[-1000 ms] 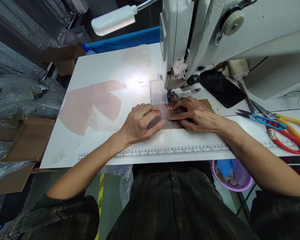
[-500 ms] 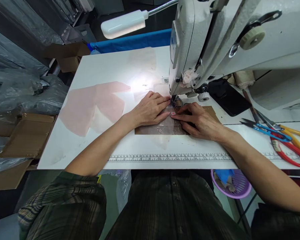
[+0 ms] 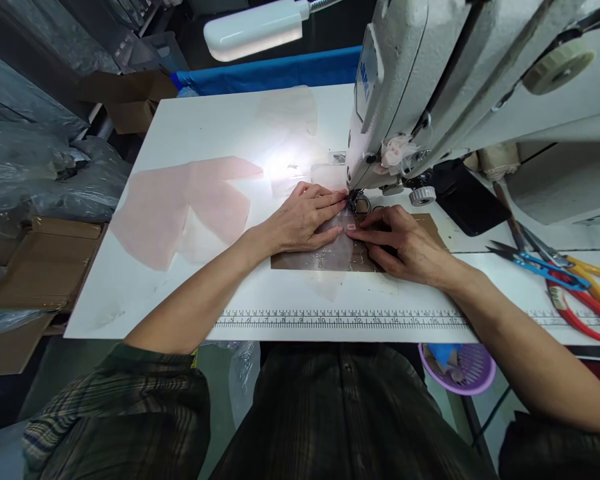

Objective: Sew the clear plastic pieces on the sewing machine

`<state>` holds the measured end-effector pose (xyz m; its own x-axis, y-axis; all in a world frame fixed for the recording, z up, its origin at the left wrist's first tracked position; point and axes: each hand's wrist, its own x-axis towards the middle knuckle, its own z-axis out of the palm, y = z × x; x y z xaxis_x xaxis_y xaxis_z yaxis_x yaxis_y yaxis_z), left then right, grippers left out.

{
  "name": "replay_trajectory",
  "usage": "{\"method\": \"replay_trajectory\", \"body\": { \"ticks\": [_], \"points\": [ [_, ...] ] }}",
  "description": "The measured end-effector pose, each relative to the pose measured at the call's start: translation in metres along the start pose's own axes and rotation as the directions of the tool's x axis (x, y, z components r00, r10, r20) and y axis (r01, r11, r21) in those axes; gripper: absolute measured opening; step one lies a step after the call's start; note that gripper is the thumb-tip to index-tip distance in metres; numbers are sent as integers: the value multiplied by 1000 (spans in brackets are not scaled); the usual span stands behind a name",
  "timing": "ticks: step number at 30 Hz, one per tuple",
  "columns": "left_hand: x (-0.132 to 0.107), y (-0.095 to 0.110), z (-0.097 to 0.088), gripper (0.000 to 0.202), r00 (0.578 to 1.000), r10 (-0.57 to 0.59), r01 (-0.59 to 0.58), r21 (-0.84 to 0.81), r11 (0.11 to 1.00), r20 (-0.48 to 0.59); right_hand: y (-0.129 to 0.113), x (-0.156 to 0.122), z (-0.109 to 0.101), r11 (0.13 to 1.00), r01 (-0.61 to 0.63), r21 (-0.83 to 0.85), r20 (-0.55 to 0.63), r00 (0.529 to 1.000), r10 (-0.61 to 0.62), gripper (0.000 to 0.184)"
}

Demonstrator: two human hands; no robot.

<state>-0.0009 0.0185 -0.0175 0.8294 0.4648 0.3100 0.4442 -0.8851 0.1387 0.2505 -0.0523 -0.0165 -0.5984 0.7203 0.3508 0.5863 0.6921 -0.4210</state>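
Observation:
A brown, glossy rectangular piece (image 3: 313,259) lies on the white table (image 3: 205,127) under the presser foot (image 3: 356,201) of a white sewing machine (image 3: 430,73). My left hand (image 3: 303,219) lies flat on its left part, fingers stretched toward the foot. My right hand (image 3: 403,241) presses on its right part, fingertips together near a small red-marked label (image 3: 351,227) just in front of the foot. Neither hand grips anything.
Pale pink fabric pieces (image 3: 180,207) lie at the left. A black phone (image 3: 467,200), blue snips (image 3: 535,263) and red-and-yellow scissors (image 3: 580,293) sit at the right. A lamp (image 3: 253,30) shines above. A ruler strip (image 3: 340,319) runs along the front edge; a purple basket (image 3: 460,367) hangs below.
My left hand slid forward from the piece's near left up to the presser foot. The brown piece shifted toward the needle. My right hand stayed on it.

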Motion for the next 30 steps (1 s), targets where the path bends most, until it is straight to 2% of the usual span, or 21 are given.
{"method": "replay_trajectory", "body": {
  "ticks": [10, 15, 21, 25, 30],
  "points": [
    [0, 3, -1, 43, 1000, -17, 17, 23, 1000, 15, 2, 0, 1, 1000, -2, 9, -16, 1000, 2, 41],
    [-1, 7, 0, 44, 998, 6, -1, 92, 996, -54, 3, 0, 0, 1000, -12, 28, -3, 1000, 12, 41],
    [0, 10, 3, 24, 983, 132, -123, 82, 989, -126, 1, 2, 0, 1000, -8, 23, -2, 1000, 8, 38],
    [-2, 11, 1, 23, 978, 140, -132, 58, 990, -156, 1, 1, 1, 1000, -12, 15, -14, 1000, 13, 37],
    [-4, 11, -8, 30, 978, 172, -166, 59, 984, -115, 1, 1, 3, 1000, -7, 5, -40, 999, 7, 37]
  ]
}}
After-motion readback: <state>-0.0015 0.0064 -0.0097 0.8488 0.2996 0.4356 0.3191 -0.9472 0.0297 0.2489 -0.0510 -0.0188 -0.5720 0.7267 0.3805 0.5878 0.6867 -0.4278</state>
